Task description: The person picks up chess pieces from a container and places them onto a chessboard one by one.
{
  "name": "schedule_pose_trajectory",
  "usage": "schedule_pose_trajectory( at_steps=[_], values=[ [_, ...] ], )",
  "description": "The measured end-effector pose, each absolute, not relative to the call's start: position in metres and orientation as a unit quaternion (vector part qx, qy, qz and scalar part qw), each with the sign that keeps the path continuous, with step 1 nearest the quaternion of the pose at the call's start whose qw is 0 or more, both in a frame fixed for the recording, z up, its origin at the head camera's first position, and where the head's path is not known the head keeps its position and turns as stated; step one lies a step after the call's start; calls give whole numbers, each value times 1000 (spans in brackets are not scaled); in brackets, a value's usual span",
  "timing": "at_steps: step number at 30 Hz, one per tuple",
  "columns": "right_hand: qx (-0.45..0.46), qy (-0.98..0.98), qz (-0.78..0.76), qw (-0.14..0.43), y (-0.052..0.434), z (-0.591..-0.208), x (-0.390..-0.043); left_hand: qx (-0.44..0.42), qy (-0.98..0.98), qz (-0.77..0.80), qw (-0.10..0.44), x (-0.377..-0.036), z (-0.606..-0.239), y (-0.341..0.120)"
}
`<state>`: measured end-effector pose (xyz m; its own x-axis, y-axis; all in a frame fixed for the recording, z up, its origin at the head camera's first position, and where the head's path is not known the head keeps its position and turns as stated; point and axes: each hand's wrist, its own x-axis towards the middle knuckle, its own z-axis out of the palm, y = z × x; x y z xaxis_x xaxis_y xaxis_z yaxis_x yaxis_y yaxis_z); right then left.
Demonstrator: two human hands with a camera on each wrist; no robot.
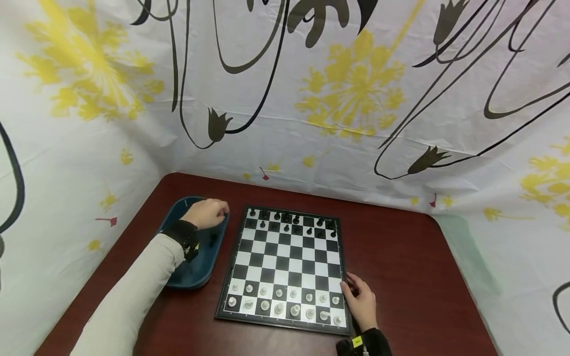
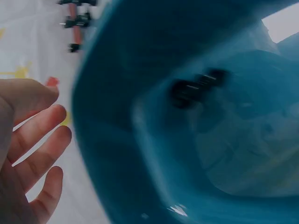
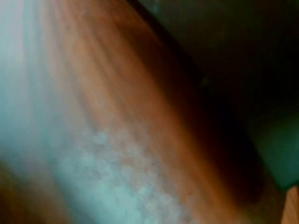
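A black-and-white chessboard (image 1: 285, 257) lies in the middle of a dark red table (image 1: 401, 257). Black pieces (image 1: 291, 222) fill its far rows and white pieces (image 1: 285, 299) its near rows. My left hand (image 1: 207, 213) hovers over the far end of a blue tray (image 1: 191, 277). In the left wrist view its fingers (image 2: 35, 140) are spread and hold nothing, and a dark piece (image 2: 196, 86) lies blurred inside the tray (image 2: 117, 154). My right hand (image 1: 360, 299) rests with relaxed fingers on the board's near right edge. The right wrist view is only a blur of the table.
A white cloth with yellow flowers and black lines (image 1: 311, 99) walls the table at the back and on both sides. Bare table lies to the right of the board. A small dark piece (image 1: 213, 239) sits in the tray.
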<state>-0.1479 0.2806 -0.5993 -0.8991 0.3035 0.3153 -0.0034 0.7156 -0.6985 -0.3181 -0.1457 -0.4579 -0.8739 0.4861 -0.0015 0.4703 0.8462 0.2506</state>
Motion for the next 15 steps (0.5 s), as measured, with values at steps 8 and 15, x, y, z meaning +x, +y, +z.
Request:
schedule_pose_trajectory(
  at_steps=[8, 15],
  values=[
    [-96, -904, 365, 201, 284, -598, -147, 245, 959, 110, 87, -313, -483, -159],
    [-95, -905, 365, 197, 279, -599, -149, 258, 956, 84, 112, -302, -498, -164]
  ],
)
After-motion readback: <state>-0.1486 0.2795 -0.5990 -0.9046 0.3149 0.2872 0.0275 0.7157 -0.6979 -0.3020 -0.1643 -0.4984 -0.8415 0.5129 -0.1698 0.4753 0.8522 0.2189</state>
